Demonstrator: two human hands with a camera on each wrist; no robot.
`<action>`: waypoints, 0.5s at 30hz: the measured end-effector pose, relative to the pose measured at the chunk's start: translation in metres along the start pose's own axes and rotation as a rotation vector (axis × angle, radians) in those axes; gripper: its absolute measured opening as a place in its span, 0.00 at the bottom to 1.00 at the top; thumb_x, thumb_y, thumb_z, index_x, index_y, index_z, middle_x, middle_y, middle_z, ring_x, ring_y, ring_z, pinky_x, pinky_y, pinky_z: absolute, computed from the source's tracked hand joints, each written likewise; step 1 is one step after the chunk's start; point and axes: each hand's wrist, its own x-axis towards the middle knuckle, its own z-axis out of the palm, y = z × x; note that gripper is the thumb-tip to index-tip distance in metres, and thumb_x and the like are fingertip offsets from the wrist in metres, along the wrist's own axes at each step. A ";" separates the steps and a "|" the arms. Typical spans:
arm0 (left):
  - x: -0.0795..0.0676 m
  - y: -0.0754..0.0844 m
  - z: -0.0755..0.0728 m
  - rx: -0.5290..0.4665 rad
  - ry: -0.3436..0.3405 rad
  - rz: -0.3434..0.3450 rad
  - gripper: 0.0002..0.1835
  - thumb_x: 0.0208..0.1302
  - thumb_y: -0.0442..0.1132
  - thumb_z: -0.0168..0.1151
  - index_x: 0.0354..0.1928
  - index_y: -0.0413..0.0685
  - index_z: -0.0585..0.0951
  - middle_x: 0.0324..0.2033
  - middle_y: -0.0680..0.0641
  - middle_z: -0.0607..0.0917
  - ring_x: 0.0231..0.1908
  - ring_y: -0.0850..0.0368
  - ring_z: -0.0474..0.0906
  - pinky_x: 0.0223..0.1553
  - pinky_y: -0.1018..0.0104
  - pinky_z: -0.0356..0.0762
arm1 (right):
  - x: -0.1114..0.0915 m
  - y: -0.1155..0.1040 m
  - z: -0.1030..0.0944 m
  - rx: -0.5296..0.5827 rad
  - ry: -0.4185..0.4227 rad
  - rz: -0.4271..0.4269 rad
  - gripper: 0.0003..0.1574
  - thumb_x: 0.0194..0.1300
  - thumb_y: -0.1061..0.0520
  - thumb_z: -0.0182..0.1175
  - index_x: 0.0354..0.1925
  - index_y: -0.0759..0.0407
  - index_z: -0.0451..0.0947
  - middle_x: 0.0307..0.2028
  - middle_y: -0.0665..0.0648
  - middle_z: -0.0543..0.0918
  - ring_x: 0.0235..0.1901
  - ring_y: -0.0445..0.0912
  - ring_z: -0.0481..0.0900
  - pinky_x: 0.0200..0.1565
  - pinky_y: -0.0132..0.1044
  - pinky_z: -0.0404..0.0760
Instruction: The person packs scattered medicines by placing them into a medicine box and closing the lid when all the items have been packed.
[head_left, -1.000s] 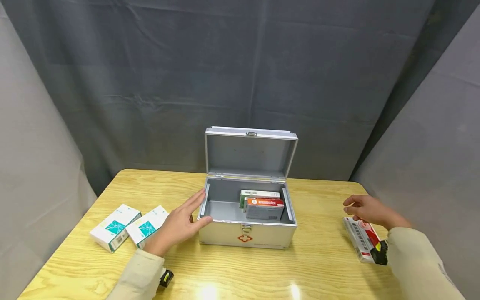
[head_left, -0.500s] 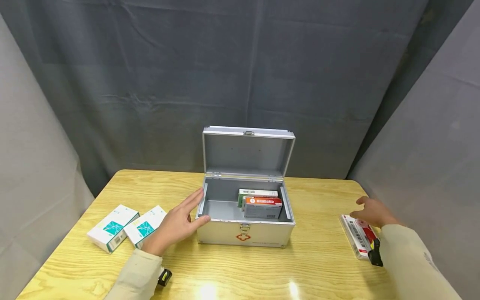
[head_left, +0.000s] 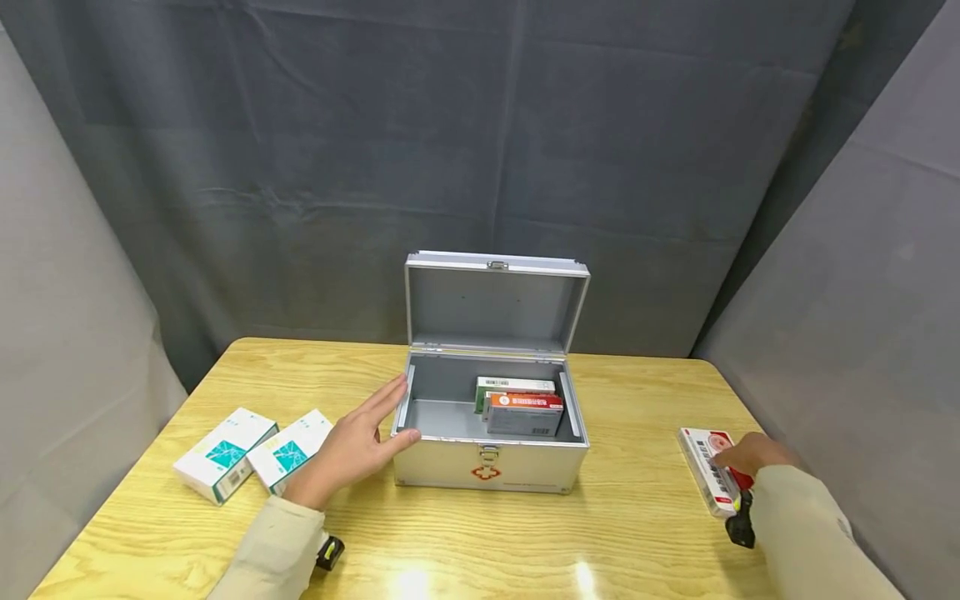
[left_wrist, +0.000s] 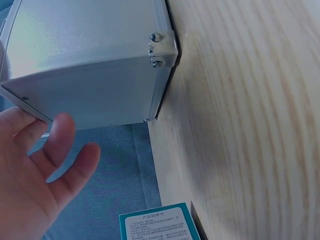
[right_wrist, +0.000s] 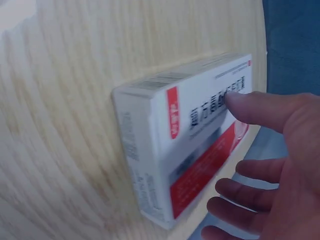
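Observation:
An aluminium first-aid case (head_left: 491, 467) stands on the table with its lid raised. Inside, at its right end, are medicine boxes, an orange-topped one (head_left: 525, 414) in front of a green-and-white one (head_left: 516, 385). My left hand (head_left: 352, 454) rests against the case's left side, its fingers fairly straight; the left wrist view shows this hand (left_wrist: 30, 170) at the side edge. Far right, a white-and-red medicine box (head_left: 703, 468) lies flat. My right hand (head_left: 757, 454) is over it; in the right wrist view the thumb is above the printed face, with relaxed fingers (right_wrist: 245, 195) beyond its far edge.
Two white-and-teal medicine boxes, a left one (head_left: 227, 454) and a right one (head_left: 291, 450), lie left of the case, partly behind my left forearm. A grey curtain (head_left: 480, 167) hangs behind the wooden table (head_left: 465, 542), with pale cloth at both sides.
My right hand has moved from above the far end of the white-and-red medicine box down and closer over it. My left hand stays at the case, and the view has shifted slightly.

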 end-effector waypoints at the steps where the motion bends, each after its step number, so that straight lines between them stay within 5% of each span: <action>1: 0.000 0.000 0.000 0.001 0.000 0.000 0.42 0.56 0.72 0.45 0.70 0.63 0.54 0.70 0.66 0.50 0.67 0.55 0.58 0.62 0.51 0.65 | 0.000 0.001 0.002 0.012 0.003 0.008 0.36 0.55 0.43 0.57 0.42 0.78 0.71 0.30 0.65 0.76 0.31 0.53 0.72 0.33 0.41 0.74; 6: 0.001 0.001 0.001 -0.005 -0.013 -0.008 0.42 0.56 0.71 0.46 0.70 0.64 0.53 0.70 0.67 0.49 0.67 0.55 0.59 0.61 0.51 0.67 | 0.003 0.008 0.008 0.068 0.029 0.000 0.39 0.53 0.44 0.60 0.42 0.81 0.69 0.29 0.66 0.77 0.30 0.53 0.73 0.33 0.41 0.75; 9: 0.001 0.002 0.000 -0.009 -0.022 -0.018 0.42 0.56 0.71 0.46 0.70 0.64 0.53 0.70 0.67 0.50 0.46 0.56 0.80 0.51 0.55 0.75 | 0.004 0.010 0.010 0.101 0.047 0.011 0.40 0.52 0.43 0.61 0.43 0.81 0.68 0.29 0.65 0.76 0.30 0.52 0.73 0.31 0.39 0.74; 13: 0.002 0.002 -0.001 -0.026 -0.034 -0.040 0.42 0.55 0.72 0.46 0.70 0.65 0.53 0.70 0.66 0.50 0.17 0.65 0.68 0.32 0.68 0.72 | 0.005 0.010 0.010 0.120 0.061 0.030 0.42 0.52 0.42 0.61 0.44 0.81 0.67 0.29 0.64 0.76 0.30 0.52 0.73 0.29 0.38 0.73; 15: 0.001 0.002 0.000 -0.022 -0.037 -0.038 0.42 0.55 0.72 0.46 0.70 0.65 0.53 0.70 0.64 0.51 0.21 0.65 0.72 0.34 0.67 0.73 | 0.004 0.010 0.010 0.111 0.059 0.024 0.42 0.52 0.42 0.61 0.44 0.81 0.67 0.29 0.64 0.76 0.30 0.52 0.73 0.30 0.38 0.73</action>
